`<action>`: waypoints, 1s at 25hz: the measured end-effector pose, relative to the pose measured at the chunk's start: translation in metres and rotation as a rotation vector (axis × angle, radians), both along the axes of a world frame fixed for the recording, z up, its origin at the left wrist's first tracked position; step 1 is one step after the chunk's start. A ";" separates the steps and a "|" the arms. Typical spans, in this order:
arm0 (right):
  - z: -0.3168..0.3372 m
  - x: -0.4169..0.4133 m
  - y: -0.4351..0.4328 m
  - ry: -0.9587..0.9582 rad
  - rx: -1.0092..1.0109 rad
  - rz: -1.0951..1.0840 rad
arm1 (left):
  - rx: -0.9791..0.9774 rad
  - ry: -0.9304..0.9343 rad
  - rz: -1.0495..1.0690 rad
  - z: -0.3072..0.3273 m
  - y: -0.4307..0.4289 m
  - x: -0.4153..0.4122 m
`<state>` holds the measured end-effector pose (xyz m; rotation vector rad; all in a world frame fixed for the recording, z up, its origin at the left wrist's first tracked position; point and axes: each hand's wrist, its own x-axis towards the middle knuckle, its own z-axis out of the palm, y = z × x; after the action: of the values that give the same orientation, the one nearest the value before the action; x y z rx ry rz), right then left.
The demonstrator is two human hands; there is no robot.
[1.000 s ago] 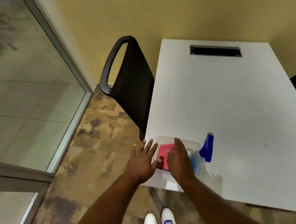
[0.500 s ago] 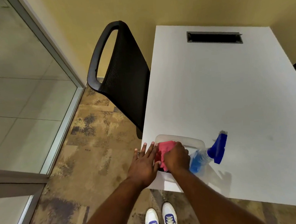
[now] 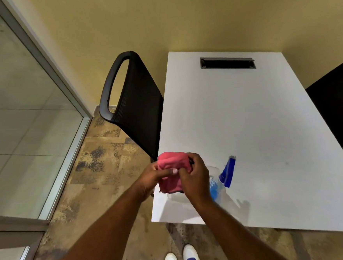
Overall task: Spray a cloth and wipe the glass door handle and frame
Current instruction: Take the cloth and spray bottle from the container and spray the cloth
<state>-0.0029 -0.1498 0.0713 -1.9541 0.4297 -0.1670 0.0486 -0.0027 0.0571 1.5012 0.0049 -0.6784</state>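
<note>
Both hands, the left hand (image 3: 149,179) and right hand (image 3: 194,179), are closed on the bunched pink cloth (image 3: 173,166) above the table (image 3: 258,134) corner, spray bottle (image 3: 223,177) untouched alongside, so spraying, handle and frame all remain.

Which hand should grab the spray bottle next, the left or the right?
Probably the right hand. The spray bottle lies on the white table just beyond its knuckles, while the left hand is on the far side of the pink cloth and could keep holding it.
</note>
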 end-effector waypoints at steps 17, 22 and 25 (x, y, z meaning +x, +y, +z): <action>-0.008 -0.061 -0.074 -0.236 -0.068 -0.178 | 0.001 0.041 0.281 -0.002 -0.058 0.011; -0.028 -0.049 -0.074 -0.186 -0.027 -0.259 | -0.001 0.059 0.249 -0.002 -0.062 0.011; -0.023 -0.038 -0.074 -0.248 -0.086 -0.240 | 0.021 0.054 0.235 0.010 -0.059 0.014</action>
<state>-0.0405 -0.2233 0.0483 -1.9309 0.4976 -0.5843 0.0624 -0.0619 0.0669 1.4735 0.2270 -0.5302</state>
